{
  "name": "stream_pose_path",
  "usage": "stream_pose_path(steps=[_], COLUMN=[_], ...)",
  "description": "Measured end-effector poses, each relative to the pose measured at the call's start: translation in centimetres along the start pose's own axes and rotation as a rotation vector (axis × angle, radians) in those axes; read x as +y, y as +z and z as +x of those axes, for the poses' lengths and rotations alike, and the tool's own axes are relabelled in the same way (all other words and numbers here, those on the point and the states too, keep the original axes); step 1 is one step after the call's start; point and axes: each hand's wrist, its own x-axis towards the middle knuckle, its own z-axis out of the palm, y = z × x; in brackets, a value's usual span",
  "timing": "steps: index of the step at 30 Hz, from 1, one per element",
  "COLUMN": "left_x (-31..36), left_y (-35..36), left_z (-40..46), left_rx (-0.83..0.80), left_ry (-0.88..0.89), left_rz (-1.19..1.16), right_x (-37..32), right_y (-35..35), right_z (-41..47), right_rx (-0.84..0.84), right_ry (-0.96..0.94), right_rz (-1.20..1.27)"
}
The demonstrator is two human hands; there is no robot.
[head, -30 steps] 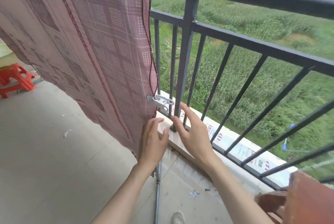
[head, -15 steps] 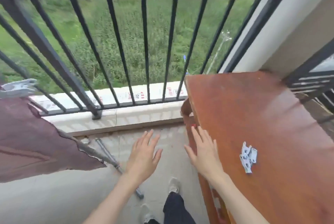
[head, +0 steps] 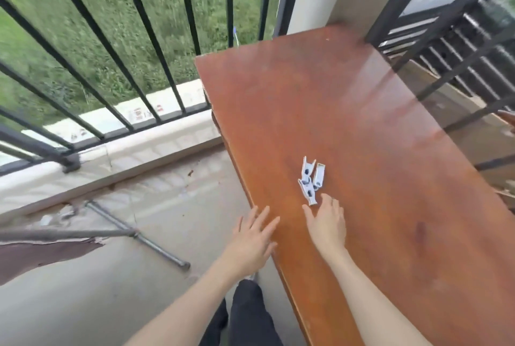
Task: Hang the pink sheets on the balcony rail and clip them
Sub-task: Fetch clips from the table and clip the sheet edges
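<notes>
Clips: a small cluster of white clothes clips [head: 310,181] lies on the reddish-brown surface [head: 362,122], near its left edge. Judged from the task, they sit there as a handy stock within reach of the rail.
Clip look: pale plastic, slim, with forked ends and dark spots at the hinges; they lie touching, partly crossed, so I cannot tell the count for sure. They seem light and easy to knock apart.
Right hand: the right hand [head: 327,223] hovers just beside the cluster, at about 5 o'clock from it. Its fingers [head: 328,202] are straight and slightly spread, holding nothing; the tips almost reach the nearest clip. This looks like a reach to pick one up.
Left hand: the left hand [head: 250,242] is at 9 o'clock from the right hand, over the edge of the surface, fingers spread and empty. Likely free to steady the cloth later.
Pink sheet: only a corner of the pink sheet [head: 39,253] shows, at 9 o'clock in the view, well apart from the clips.
Rail: the black balcony rail [head: 156,47] runs across 10 to 12 o'clock, with grass beyond.
Floor: a grey metal pipe [head: 139,237] lies on the concrete.
</notes>
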Motion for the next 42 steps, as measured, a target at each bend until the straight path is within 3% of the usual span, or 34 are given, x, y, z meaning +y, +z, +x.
stream_pose_path(steps=[8, 13, 19, 24, 30, 38, 42], left_x=[0.0, -0.4, -4.3, -10.8, -20.6, -30.1, -33.1], left_y=[2.7, 2.5, 2.6, 2.9, 3.0, 0.2, -2.3], left_z=[2.5, 1.3, -3.8, -9.8, -16.8, -19.8, -19.0], left_rx=[0.019, 0.048, 0.128, 0.407, 0.769, 1.211, 1.409], left_ry=[-0.001, -0.021, -0.270, -0.600, -1.015, -1.284, -1.333], left_rz=[0.045, 0.002, -0.150, -0.512, -0.793, -0.911, -0.958], right_x=[0.0, -0.2, -4.3, -11.4, -22.7, -33.3, -37.0], right_y=[2.4, 2.3, 2.6, 4.8, 11.2, 17.5, 19.1], right_z=[3.3, 0.8, -2.5, -4.2, -7.1, -9.6, -9.8], right_rx=[0.009, -0.024, -0.246, -0.626, -0.935, -1.121, -1.295], right_ry=[-0.011, -0.048, 0.012, 0.009, -0.069, -0.241, -0.201], right_rz=[0.080, 0.234, 0.551, 0.865, 0.882, 0.891, 0.997])
